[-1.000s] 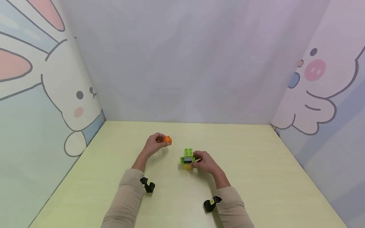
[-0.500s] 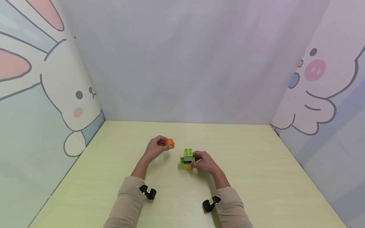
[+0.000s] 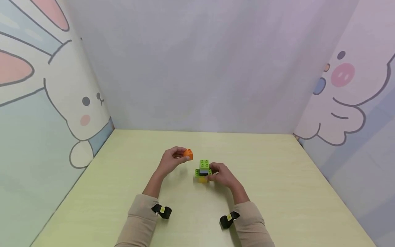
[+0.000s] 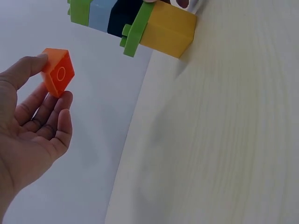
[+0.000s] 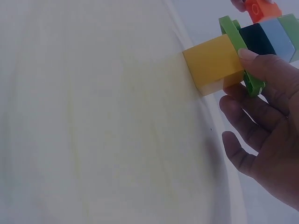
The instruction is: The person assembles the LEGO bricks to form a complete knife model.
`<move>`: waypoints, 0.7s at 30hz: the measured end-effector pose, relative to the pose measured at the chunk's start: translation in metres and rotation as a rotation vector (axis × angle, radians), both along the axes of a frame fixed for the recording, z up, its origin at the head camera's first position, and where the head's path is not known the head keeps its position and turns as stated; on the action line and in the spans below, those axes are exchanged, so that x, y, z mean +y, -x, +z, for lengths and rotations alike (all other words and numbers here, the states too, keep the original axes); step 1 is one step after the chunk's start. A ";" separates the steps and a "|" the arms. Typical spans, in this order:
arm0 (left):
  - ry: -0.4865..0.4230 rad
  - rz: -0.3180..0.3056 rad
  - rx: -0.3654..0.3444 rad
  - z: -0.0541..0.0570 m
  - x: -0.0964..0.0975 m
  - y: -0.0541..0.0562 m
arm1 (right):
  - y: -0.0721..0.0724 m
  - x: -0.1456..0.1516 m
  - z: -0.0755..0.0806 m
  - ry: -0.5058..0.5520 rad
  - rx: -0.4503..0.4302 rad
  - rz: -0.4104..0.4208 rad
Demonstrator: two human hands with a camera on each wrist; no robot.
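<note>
Between thumb and fingers my left hand pinches an orange toy brick, held in the air behind and left of a brick stack. The left wrist view shows the hollow underside of the orange brick. The stack stands on the table: a yellow brick at the bottom, a flat green plate across it, then a black brick, a light blue brick and a green brick on top. My right hand grips the stack from the right near the green plate.
The pale yellow table runs back to a plain cloth wall. Side walls carry a printed rabbit and a pig. Black wrist cameras are strapped to both sleeves.
My left hand has brought the orange brick to the right, closer to the stack. The right hand and the stack stay nearly where they were.
</note>
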State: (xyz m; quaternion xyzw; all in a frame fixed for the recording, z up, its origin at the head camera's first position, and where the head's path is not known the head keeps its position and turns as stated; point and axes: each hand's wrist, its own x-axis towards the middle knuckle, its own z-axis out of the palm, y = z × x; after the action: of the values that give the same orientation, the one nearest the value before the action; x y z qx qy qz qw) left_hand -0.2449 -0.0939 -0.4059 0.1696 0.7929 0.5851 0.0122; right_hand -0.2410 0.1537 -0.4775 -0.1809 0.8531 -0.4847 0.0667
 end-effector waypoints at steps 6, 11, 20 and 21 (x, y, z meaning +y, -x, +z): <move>-0.020 -0.015 0.007 -0.007 0.002 0.004 | -0.004 -0.003 0.006 -0.003 0.005 -0.013; -0.039 -0.024 0.010 -0.020 0.005 0.011 | -0.014 -0.005 0.025 0.014 0.021 0.022; -0.048 -0.066 0.053 -0.019 0.013 0.006 | -0.001 -0.002 0.002 0.001 0.007 -0.004; -0.048 -0.070 0.054 -0.019 0.013 0.005 | 0.000 -0.001 0.001 0.009 0.010 0.000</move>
State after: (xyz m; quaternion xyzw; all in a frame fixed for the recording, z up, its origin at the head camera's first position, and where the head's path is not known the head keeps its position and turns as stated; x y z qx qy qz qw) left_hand -0.2499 -0.0807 -0.4245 0.2132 0.7723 0.5983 0.0073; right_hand -0.2412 0.1525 -0.4768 -0.1834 0.8514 -0.4875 0.0618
